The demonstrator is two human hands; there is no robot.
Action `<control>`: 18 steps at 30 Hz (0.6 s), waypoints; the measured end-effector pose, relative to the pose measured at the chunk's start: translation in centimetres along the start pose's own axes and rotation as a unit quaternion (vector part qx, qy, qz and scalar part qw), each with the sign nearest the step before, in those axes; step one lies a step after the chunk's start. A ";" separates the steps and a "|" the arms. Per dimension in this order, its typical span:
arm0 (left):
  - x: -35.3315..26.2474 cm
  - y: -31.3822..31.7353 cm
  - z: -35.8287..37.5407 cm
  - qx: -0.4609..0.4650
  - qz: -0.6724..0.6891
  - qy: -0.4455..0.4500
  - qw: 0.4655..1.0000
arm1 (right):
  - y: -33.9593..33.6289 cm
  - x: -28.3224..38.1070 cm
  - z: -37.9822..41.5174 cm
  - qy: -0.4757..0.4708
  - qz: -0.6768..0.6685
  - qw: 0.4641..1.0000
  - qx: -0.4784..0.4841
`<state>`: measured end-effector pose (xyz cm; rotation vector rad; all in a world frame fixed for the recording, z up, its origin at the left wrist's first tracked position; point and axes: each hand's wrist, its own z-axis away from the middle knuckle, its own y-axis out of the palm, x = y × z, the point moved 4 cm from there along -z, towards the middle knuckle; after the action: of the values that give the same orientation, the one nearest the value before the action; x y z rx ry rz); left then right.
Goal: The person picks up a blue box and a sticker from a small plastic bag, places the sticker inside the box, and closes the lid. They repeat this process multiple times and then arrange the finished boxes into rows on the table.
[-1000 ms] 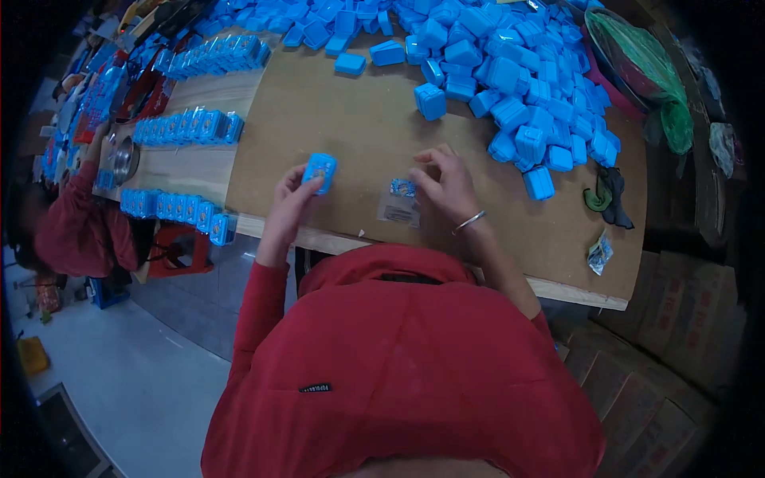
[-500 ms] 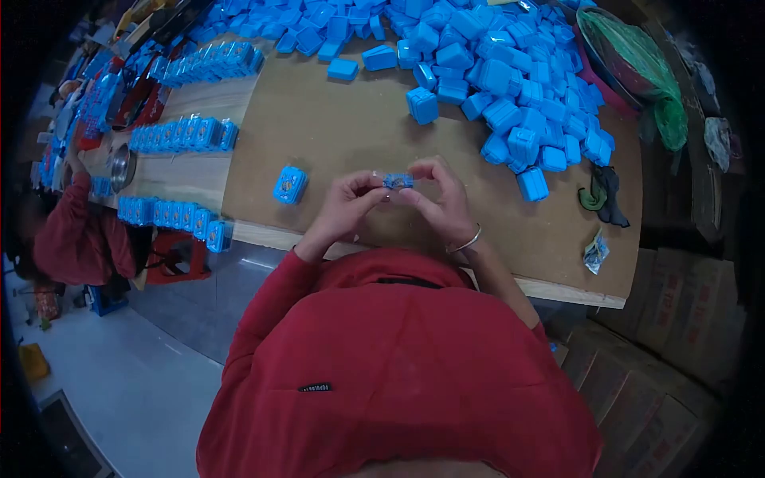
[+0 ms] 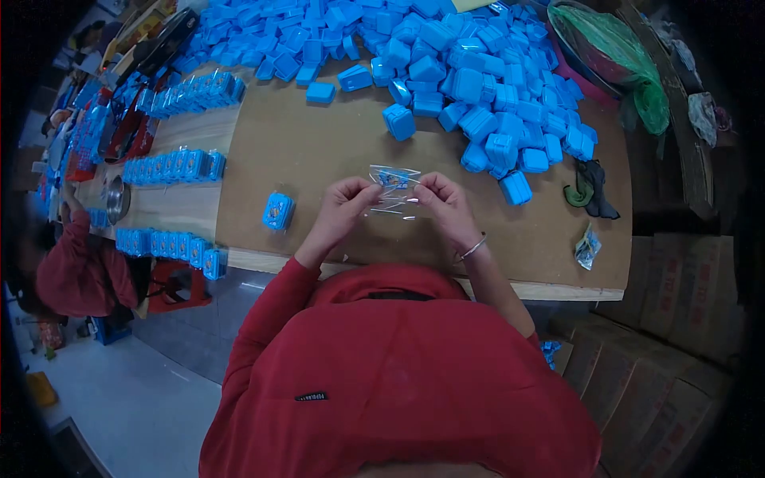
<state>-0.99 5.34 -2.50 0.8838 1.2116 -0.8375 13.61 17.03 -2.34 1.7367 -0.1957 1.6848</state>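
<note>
Between my two hands is a see-through plastic film [image 3: 393, 177] with a small blue printed patch in its upper middle and shiny edges. My left hand [image 3: 341, 210] pinches its left side between thumb and fingers. On the opposite side, my right hand [image 3: 448, 209] grips the film the same way, a bracelet around the wrist. The film is held spread just above the brown board [image 3: 335, 143]. To the left of my left hand lies a small blue plastic box [image 3: 278, 211] with a picture on its lid.
A big heap of blue boxes [image 3: 478, 92] fills the far side. Rows of blue boxes [image 3: 171, 166] stand at left, near a metal bowl [image 3: 117, 199] and a person in a red sleeve [image 3: 76, 247]. Dark cloth [image 3: 596, 190] and a crumpled packet [image 3: 587, 248] lie at right.
The small blue-printed piece at my fingertips now shows as a wider, spread clear film. My hands have moved slightly apart, and the whole view has shifted a little.
</note>
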 end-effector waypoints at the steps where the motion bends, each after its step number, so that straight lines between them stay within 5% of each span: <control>1: -0.1 0.2 0.0 -0.001 -0.018 0.001 1.000 | 0.4 0.3 0.2 0.006 -0.002 1.000 0.007; 7: -3.1 2.5 -3.5 -0.032 -0.170 0.119 0.978 | -0.9 1.2 0.1 -0.044 0.059 0.995 -0.065; 9: -3.0 1.9 -7.2 -0.129 -0.289 0.177 0.932 | -1.8 1.8 0.1 -0.086 0.052 0.990 -0.098; 12: -1.7 1.6 -12.0 -0.152 -0.373 0.331 0.853 | -3.2 1.2 -0.3 -0.085 0.085 0.987 -0.111; 16: -0.5 1.5 -11.1 -0.033 -0.040 0.035 0.998 | -3.6 2.5 0.1 -0.139 0.230 0.950 -0.159; 18: -1.8 2.3 -8.4 -0.003 0.080 -0.012 0.997 | -3.4 2.5 0.2 -0.170 0.281 0.932 -0.153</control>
<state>-2.65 14.08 -1.56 0.9514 1.1057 -0.7132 16.04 20.31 -1.27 1.8150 -1.1487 1.5898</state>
